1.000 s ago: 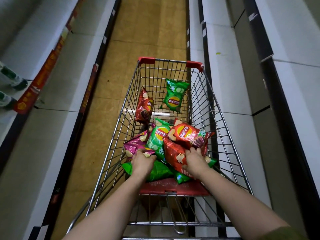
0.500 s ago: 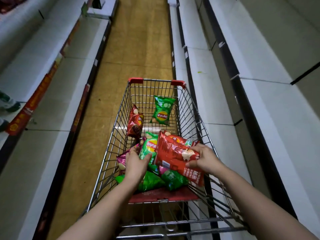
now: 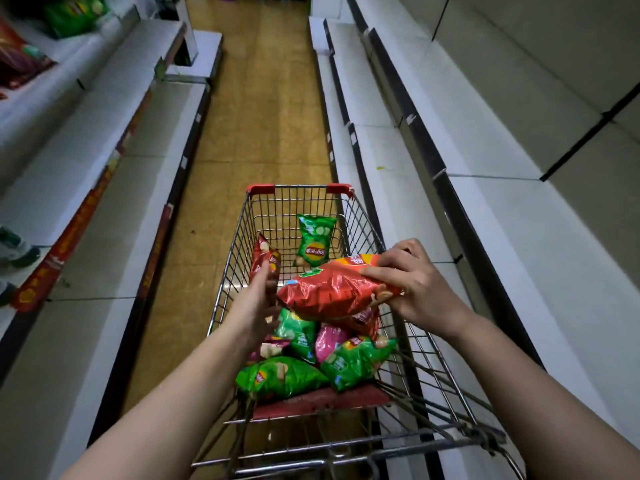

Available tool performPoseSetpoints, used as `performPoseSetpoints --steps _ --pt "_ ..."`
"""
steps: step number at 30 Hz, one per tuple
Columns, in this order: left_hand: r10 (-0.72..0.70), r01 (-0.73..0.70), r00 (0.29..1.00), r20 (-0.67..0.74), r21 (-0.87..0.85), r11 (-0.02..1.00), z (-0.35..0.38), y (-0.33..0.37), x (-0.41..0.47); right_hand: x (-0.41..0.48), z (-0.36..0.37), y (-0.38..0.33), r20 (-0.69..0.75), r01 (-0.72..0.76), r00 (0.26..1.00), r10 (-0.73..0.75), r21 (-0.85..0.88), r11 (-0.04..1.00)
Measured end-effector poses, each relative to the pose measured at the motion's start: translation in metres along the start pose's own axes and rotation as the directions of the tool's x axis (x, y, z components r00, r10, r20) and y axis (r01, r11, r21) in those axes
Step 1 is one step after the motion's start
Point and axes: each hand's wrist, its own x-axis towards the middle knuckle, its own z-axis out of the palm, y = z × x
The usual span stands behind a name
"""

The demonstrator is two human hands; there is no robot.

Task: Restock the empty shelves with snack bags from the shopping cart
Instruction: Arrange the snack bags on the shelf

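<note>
The right hand pinches a red snack bag by its end above the cart; the left hand hovers, fingers straight. Light, crushable: probably best held at seams.

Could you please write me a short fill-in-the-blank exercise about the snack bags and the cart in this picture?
1. The right hand grips a large ___ snack bag over the pile in the shopping cart.
2. The lone bag at the cart's far end is ___.
3. Shelved bags show only on the person's ___ side.
Missing words: red; green; left.
</note>
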Motion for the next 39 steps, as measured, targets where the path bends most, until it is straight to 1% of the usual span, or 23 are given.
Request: performPoseSetpoints --steps 2,4,6,7,10,12,13,14,15,16,17,18,19,20,21,22,25,26,27,30,34,36,39 --pt "-0.168 0.172 0.971 0.171 -0.009 0.985 -0.003 -0.004 -0.003 0.002 0.0 -0.002 -0.104 0.011 0.995 -0.005 0.058 0.998" --pt "-0.267 0.312 0.896 0.356 -0.074 0.947 -0.003 -0.008 -0.006 0.005 0.002 -0.006 -0.177 0.025 0.984 -0.011 0.074 0.997" --pt "-0.289 0.405 0.817 0.499 -0.141 0.904 -0.003 -0.01 -0.012 0.009 0.006 -0.009 -0.216 0.004 0.976 0.011 0.069 0.998" --pt "-0.263 0.419 0.794 0.548 -0.179 0.89 -0.002 -0.01 -0.015 0.01 0.008 -0.009 -0.228 -0.03 0.973 0.045 0.07 0.997" --pt "-0.149 0.36 0.788 0.597 -0.25 0.899 -0.001 -0.012 -0.016 0.008 0.018 -0.006 -0.224 -0.179 0.957 0.183 0.04 0.983" --pt "-0.086 0.255 0.79 0.607 -0.197 0.947 0.003 -0.014 -0.015 0.003 0.029 -0.007 -0.194 -0.263 0.946 0.259 0.003 0.965" --pt "-0.056 0.183 0.786 0.615 -0.146 0.972 0.006 -0.014 -0.015 0.002 0.031 -0.011 -0.171 -0.32 0.931 0.323 0.041 0.946" --pt "-0.022 0.115 0.796 0.605 -0.116 0.987 0.009 -0.015 -0.015 0.002 0.034 -0.015 -0.136 -0.401 0.897 0.421 0.154 0.903" --pt "0.014 0.056 0.82 0.573 -0.103 0.993 0.011 -0.016 -0.014 0.004 0.033 -0.021 -0.073 -0.495 0.834 0.546 0.336 0.801" --pt "0.049 0.009 0.842 0.537 -0.104 0.994 0.013 -0.017 -0.012 0.006 0.033 -0.025 0.042 -0.586 0.733 0.679 0.546 0.599" --pt "0.079 -0.023 0.86 0.503 -0.118 0.993 0.015 -0.017 -0.011 0.009 0.033 -0.029 0.203 -0.625 0.622 0.756 0.711 0.322" --pt "0.106 -0.051 0.872 0.478 -0.127 0.991 0.017 -0.017 -0.01 0.011 0.033 -0.031 0.393 -0.624 0.521 0.757 0.781 0.024" --pt "0.121 -0.073 0.88 0.46 -0.12 0.99 0.017 -0.018 -0.01 0.01 0.035 -0.031 0.55 -0.608 0.47 0.69 0.769 -0.199" --pt "0.131 -0.093 0.883 0.45 -0.104 0.99 0.017 -0.018 -0.009 0.007 0.038 -0.03 0.645 -0.599 0.472 0.602 0.735 -0.318" --pt "0.136 -0.109 0.885 0.446 -0.086 0.99 0.015 -0.018 -0.009 0.004 0.042 -0.028 0.686 -0.613 0.498 0.53 0.711 -0.345" --pt "0.134 -0.119 0.889 0.437 -0.061 0.991 0.012 -0.02 -0.008 0.003 0.046 -0.027 0.703 -0.64 0.523 0.482 0.697 -0.322" --pt "0.093 -0.114 0.91 0.404 0.029 0.993 0.007 -0.023 -0.005 0.005 0.055 -0.029 0.704 -0.742 0.54 0.461 0.657 -0.134" --pt "0.084 -0.109 0.916 0.392 0.043 0.993 0.005 -0.024 -0.004 0.007 0.058 -0.031 0.697 -0.76 0.534 0.478 0.644 -0.089" --pt "0.079 -0.103 0.923 0.377 0.044 0.994 0.006 -0.025 -0.002 0.007 0.064 -0.031 0.694 -0.761 0.536 0.481 0.643 -0.079" --pt "0.084 -0.09 0.949 0.303 0.009 0.996 0.007 -0.026 0.004 0.008 0.08 -0.036 0.698 -0.736 0.542 0.469 0.663 -0.136" --pt "0.063 -0.06 0.969 0.241 -0.019 0.998 0.001 -0.028 0.016 0.005 0.1 -0.035 0.723 -0.691 0.547 0.422 0.675 -0.259" --pt "0.04 -0.036 0.969 0.243 -0.022 0.999 -0.004 -0.031 0.021 0.003 0.111 -0.03 0.768 -0.732 0.517 0.378 0.626 -0.271" --pt "0.003 0.003 0.985 0.173 -0.037 0.999 -0.009 -0.041 0.032 -0.001 0.134 -0.016 0.838 -0.797 0.464 0.288 0.537 -0.278"
